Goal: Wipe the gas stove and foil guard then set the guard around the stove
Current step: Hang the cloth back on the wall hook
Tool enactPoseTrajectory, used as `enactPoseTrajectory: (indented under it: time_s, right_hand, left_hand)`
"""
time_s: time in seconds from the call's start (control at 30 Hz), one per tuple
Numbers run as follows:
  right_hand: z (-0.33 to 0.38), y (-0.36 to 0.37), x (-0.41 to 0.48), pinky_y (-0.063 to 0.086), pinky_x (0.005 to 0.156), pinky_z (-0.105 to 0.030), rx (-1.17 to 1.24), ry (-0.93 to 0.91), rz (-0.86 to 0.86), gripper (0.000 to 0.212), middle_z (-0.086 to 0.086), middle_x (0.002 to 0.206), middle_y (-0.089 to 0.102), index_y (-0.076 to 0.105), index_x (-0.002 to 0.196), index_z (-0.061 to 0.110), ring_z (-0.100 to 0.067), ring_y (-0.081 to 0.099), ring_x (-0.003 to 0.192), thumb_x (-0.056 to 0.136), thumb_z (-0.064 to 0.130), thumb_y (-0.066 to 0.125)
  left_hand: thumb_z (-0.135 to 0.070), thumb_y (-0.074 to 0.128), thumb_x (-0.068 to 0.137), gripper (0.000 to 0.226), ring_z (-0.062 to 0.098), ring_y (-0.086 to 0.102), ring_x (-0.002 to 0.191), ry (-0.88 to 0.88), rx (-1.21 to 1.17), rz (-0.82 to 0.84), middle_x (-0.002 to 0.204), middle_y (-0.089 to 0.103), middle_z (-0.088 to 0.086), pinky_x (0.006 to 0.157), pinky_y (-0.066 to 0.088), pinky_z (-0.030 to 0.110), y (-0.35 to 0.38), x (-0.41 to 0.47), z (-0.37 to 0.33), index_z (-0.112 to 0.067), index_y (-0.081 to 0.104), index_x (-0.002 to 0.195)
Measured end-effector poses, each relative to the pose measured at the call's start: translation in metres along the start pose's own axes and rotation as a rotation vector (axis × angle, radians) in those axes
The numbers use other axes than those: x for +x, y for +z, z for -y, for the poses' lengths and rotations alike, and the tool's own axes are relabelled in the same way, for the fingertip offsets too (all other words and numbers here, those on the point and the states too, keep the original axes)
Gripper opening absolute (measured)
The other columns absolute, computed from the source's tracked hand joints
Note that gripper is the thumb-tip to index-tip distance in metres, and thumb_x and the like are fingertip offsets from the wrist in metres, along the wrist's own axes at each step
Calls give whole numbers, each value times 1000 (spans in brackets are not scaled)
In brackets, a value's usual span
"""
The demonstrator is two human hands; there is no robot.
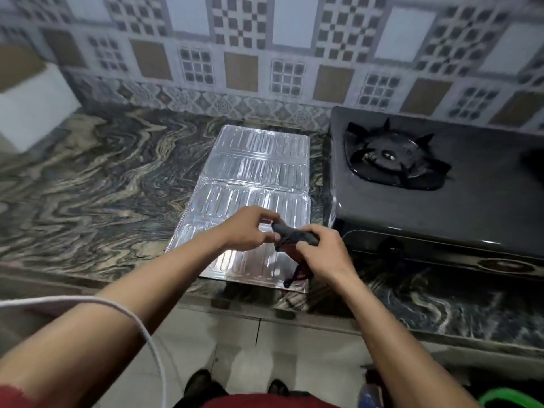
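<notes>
A silver foil guard (256, 172) lies flat and folded on the marbled counter, left of the black gas stove (435, 207). The stove's burner grate (394, 156) sits near its back left. Both hands hover over the guard's near end. My left hand (244, 228) and my right hand (321, 245) together grip a bunched dark cloth (291, 235). A dark red part of the cloth hangs down to the foil.
The marbled counter (103, 178) stretches left to a white block (32, 107) at the tiled wall. The counter's front edge runs just below the guard. A white cable (147, 334) loops over my left forearm. The floor and my feet show below.
</notes>
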State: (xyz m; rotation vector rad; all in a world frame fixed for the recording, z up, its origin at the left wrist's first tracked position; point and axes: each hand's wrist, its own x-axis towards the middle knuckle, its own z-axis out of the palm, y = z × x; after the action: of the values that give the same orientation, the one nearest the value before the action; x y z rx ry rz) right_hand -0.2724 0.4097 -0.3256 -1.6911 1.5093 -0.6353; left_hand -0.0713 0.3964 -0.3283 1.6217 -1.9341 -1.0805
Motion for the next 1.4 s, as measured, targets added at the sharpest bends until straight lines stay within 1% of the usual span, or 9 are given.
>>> enactPoseTrajectory:
  time_s: [0.1, 0.3, 0.4, 0.6, 0.8, 1.0, 1.1, 1.23, 1.4]
  right_hand:
    - [19, -22, 3, 47, 58, -17, 173, -66, 81, 19, 4, 76, 68, 71, 89, 20, -1, 60, 63, 81, 5, 63]
    - [57, -49, 12, 59, 77, -37, 285, -196, 248, 25, -1, 95, 75, 70, 105, 24, -18, 72, 87, 85, 38, 73]
    - [84, -56, 16, 56, 82, -32, 285, -254, 198, 26, -1, 96, 75, 71, 103, 20, -16, 71, 90, 90, 43, 67]
    - [130, -62, 25, 55, 80, -31, 282, -361, 61, 12, -12, 94, 73, 68, 95, 5, -17, 69, 83, 88, 13, 71]
    - [149, -82, 39, 54, 78, -37, 609, -313, 4, 15, -12, 89, 70, 65, 100, -1, -20, 66, 81, 90, 10, 66]
    - [158, -95, 46, 53, 86, -46, 520, -405, -73, 23, -9, 93, 72, 63, 92, 8, -20, 67, 85, 78, 22, 75]
    - [160, -107, 56, 52, 96, -44, 469, -432, 30, 46, -9, 124, 66, 50, 112, 15, -18, 68, 104, 78, 21, 80]
    - [166, -131, 75, 50, 99, -39, 376, -478, 149, 89, -6, 130, 62, 29, 144, 49, -5, 63, 113, 77, 26, 83]
    - [178, -169, 119, 52, 96, -49, 263, -545, 100, 25, -9, 105, 74, 70, 107, 17, -25, 70, 100, 87, 32, 72]
  left_hand:
    - [-8, 68, 89, 15, 22, 68, 100, 27, -243, -41, 107, 73, 16, 94, 52, 30, -22, 1, -18, 0, 69, 102]
    - [-15, 66, 92, 30, 17, 60, 81, 126, -352, -177, 91, 66, 19, 71, 49, 24, -63, -3, -52, 11, 61, 104]
    - [-13, 69, 90, 19, 14, 62, 79, 174, -348, -220, 89, 68, 12, 70, 50, 21, -90, -9, -64, 3, 63, 99]
    - [-19, 74, 85, 19, 11, 65, 72, 228, -372, -278, 84, 73, 6, 64, 51, 21, -133, -19, -95, -7, 67, 99]
    - [-27, 70, 83, 25, 15, 70, 91, 142, -529, -44, 97, 73, 4, 81, 53, 36, -165, -20, -107, -13, 67, 105]
    - [-16, 75, 85, 17, 21, 71, 83, 210, -312, -350, 94, 74, 13, 77, 60, 43, -172, 7, -134, -5, 68, 97]
    - [-33, 77, 73, 19, 18, 74, 82, 283, -123, -455, 88, 76, 1, 76, 61, 45, -183, 23, -147, -23, 74, 88]
    - [-13, 71, 80, 6, 18, 71, 76, 365, -122, -384, 83, 75, 10, 77, 58, 37, -193, 41, -182, -14, 69, 85]
    - [-10, 64, 79, 3, 17, 59, 72, 354, -187, -424, 72, 66, 1, 73, 47, 32, -227, 79, -205, -12, 62, 77]
